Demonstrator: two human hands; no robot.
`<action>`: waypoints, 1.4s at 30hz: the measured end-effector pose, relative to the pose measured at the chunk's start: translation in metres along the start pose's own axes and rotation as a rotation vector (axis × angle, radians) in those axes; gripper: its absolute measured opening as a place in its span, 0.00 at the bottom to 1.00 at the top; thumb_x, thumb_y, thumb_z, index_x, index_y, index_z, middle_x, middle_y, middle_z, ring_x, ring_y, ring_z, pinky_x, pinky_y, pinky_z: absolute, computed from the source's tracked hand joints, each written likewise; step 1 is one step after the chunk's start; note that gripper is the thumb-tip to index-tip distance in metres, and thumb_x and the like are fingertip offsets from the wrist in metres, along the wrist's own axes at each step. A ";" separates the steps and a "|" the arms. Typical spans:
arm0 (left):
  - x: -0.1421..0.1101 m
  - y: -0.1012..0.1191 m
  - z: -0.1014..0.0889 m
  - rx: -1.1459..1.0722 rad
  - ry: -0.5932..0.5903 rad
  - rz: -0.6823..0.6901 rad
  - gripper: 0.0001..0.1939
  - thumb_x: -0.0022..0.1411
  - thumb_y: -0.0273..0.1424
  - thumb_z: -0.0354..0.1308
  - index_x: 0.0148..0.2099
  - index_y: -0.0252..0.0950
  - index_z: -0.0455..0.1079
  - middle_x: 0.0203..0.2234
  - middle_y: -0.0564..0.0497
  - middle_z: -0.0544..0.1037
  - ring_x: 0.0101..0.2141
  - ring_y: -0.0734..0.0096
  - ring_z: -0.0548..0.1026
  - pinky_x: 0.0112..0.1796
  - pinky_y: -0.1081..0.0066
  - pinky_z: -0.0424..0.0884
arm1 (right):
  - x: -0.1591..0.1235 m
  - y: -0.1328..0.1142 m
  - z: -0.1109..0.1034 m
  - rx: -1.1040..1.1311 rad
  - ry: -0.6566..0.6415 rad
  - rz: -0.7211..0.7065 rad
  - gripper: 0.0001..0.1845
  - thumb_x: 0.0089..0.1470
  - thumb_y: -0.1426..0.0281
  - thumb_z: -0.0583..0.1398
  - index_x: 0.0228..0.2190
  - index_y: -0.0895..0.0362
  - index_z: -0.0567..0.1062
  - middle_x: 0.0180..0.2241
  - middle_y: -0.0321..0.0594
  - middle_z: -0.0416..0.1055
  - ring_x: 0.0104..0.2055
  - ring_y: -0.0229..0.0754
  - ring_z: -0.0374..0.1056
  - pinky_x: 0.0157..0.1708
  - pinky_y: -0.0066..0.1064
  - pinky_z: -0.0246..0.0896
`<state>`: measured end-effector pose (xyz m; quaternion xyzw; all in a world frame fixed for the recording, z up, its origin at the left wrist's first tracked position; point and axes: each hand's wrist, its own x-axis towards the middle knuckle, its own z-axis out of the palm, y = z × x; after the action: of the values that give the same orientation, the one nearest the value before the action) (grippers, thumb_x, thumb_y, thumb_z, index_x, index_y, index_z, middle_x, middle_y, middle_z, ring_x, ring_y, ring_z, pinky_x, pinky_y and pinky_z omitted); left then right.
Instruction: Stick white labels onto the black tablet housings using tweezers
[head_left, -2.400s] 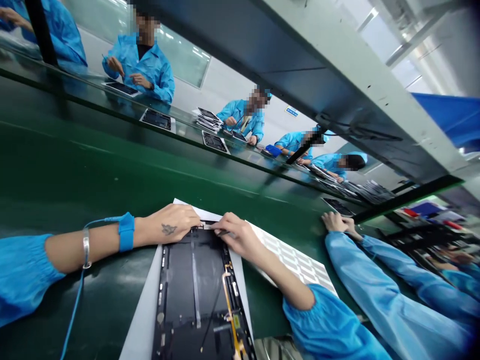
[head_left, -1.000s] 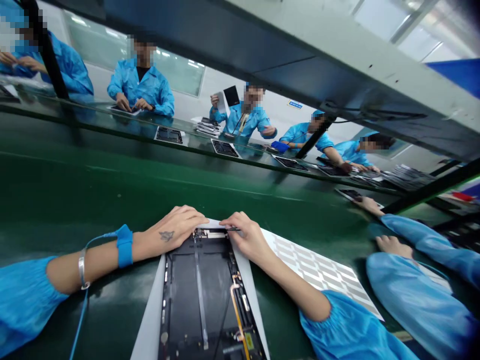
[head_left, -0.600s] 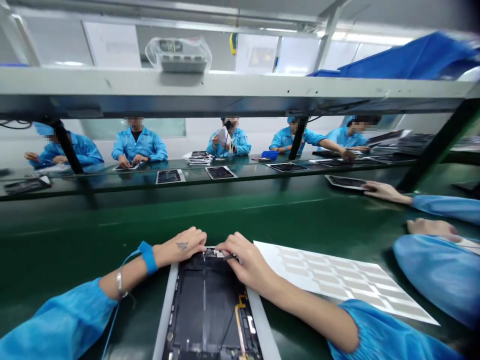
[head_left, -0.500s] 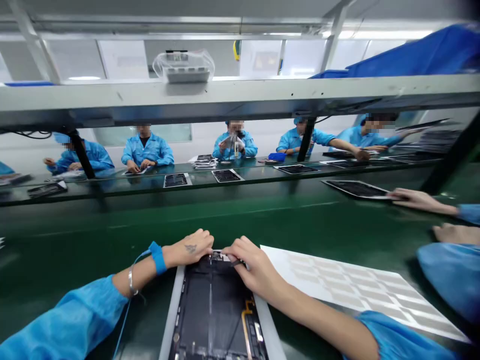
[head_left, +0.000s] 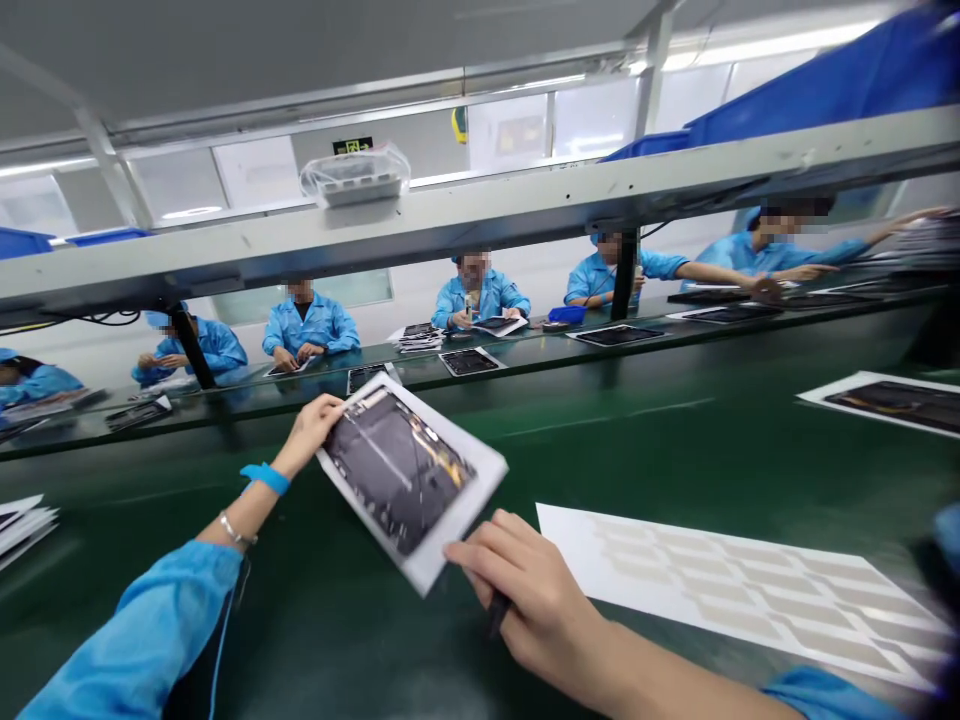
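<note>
An opened tablet housing (head_left: 401, 470), black inside with an orange flex cable, lies on a white backing (head_left: 480, 480) and is tilted above the green bench. My left hand (head_left: 313, 432) is closed on its upper left corner, the thumb over the edge. Near the lower right corner of the backing is my right hand (head_left: 532, 590), its fingertips at or just beside the edge; I cannot tell if they touch. A dark slim tool (head_left: 498, 612) sticks out from under the curled right fingers; most of it is hidden, so its kind does not show.
To the right lies a white sheet of grey stickers (head_left: 742, 580). Another tablet housing (head_left: 900, 398) rests at the far right, and stacked white-backed pieces (head_left: 26, 530) at the left. Co-workers in blue sit beyond the raised glass ledge (head_left: 525, 350); a shelf (head_left: 487, 215) crosses overhead.
The tablet housing has been lifted off the bench and swung forward and left, turned at an angle. My right hand has moved from its top edge to its near corner. The view has levelled.
</note>
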<state>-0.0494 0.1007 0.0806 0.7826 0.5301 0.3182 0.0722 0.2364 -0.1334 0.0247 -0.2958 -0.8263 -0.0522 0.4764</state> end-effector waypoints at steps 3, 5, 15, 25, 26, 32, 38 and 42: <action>0.030 -0.021 -0.004 0.082 0.188 -0.205 0.16 0.72 0.38 0.53 0.51 0.31 0.69 0.40 0.47 0.76 0.39 0.64 0.76 0.41 0.62 0.74 | -0.001 0.003 0.004 -0.002 -0.014 0.024 0.17 0.58 0.84 0.51 0.41 0.57 0.73 0.28 0.41 0.70 0.30 0.43 0.59 0.28 0.34 0.54; 0.039 -0.028 -0.002 0.126 0.244 -0.296 0.17 0.70 0.38 0.58 0.54 0.33 0.68 0.48 0.45 0.74 0.44 0.62 0.75 0.45 0.58 0.75 | -0.002 0.007 0.008 0.002 -0.018 0.044 0.16 0.59 0.83 0.50 0.41 0.57 0.73 0.28 0.41 0.70 0.30 0.43 0.59 0.28 0.34 0.55; -0.018 -0.003 0.038 0.241 0.056 0.016 0.23 0.71 0.33 0.50 0.65 0.31 0.61 0.66 0.35 0.59 0.67 0.46 0.55 0.63 0.44 0.55 | -0.010 0.025 0.022 0.032 -0.211 0.249 0.14 0.60 0.80 0.52 0.40 0.56 0.74 0.32 0.41 0.72 0.35 0.45 0.65 0.33 0.35 0.60; -0.142 0.071 0.090 0.089 -0.542 0.462 0.27 0.75 0.46 0.37 0.71 0.45 0.53 0.69 0.48 0.53 0.69 0.58 0.50 0.67 0.51 0.47 | -0.009 0.043 0.027 -0.057 -0.517 0.535 0.14 0.53 0.81 0.59 0.39 0.54 0.78 0.38 0.41 0.76 0.44 0.46 0.71 0.44 0.35 0.64; -0.142 0.073 0.088 0.076 -0.531 0.459 0.27 0.75 0.45 0.37 0.71 0.45 0.54 0.69 0.48 0.54 0.68 0.57 0.51 0.67 0.51 0.48 | -0.009 0.043 0.027 -0.057 -0.519 0.537 0.15 0.53 0.81 0.59 0.39 0.54 0.78 0.38 0.41 0.76 0.44 0.46 0.71 0.44 0.34 0.64; -0.139 0.073 0.083 0.048 -0.515 0.460 0.26 0.75 0.43 0.39 0.70 0.44 0.56 0.68 0.47 0.56 0.68 0.57 0.52 0.67 0.49 0.49 | -0.008 0.043 0.029 -0.074 -0.524 0.536 0.15 0.53 0.80 0.59 0.40 0.53 0.79 0.37 0.40 0.76 0.44 0.46 0.71 0.43 0.34 0.64; -0.141 0.076 0.084 0.045 -0.508 0.453 0.25 0.75 0.42 0.41 0.70 0.45 0.57 0.68 0.47 0.57 0.68 0.56 0.54 0.66 0.49 0.50 | -0.009 0.043 0.028 -0.076 -0.538 0.504 0.16 0.53 0.80 0.59 0.40 0.53 0.79 0.37 0.39 0.76 0.43 0.45 0.71 0.43 0.33 0.64; -0.139 0.073 0.085 0.057 -0.487 0.479 0.25 0.75 0.42 0.40 0.69 0.46 0.57 0.68 0.49 0.57 0.68 0.59 0.54 0.67 0.51 0.50 | -0.009 0.040 0.027 -0.092 -0.542 0.483 0.14 0.54 0.78 0.61 0.41 0.53 0.79 0.37 0.39 0.77 0.44 0.45 0.71 0.43 0.33 0.64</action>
<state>0.0239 -0.0335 -0.0125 0.9397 0.3069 0.1150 0.0980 0.2406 -0.0940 -0.0049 -0.5067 -0.8256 0.1049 0.2251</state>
